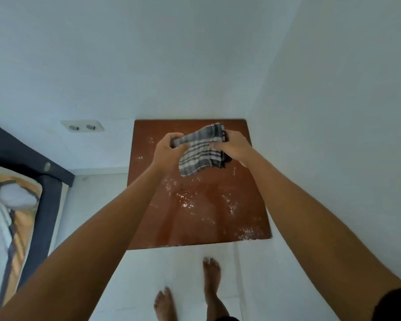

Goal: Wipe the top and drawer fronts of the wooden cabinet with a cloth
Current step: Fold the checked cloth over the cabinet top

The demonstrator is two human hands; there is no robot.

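Both hands, left hand (169,150) and right hand (235,147), grip the checked cloth (198,151) above the dusty cabinet top (195,218).

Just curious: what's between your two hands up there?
In the head view, the checked cloth spans from left hand to right hand, above the wooden cabinet top.

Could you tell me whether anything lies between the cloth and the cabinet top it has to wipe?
Nothing visible does. Both hands hold the cloth above the cabinet top, which carries only scattered white specks.
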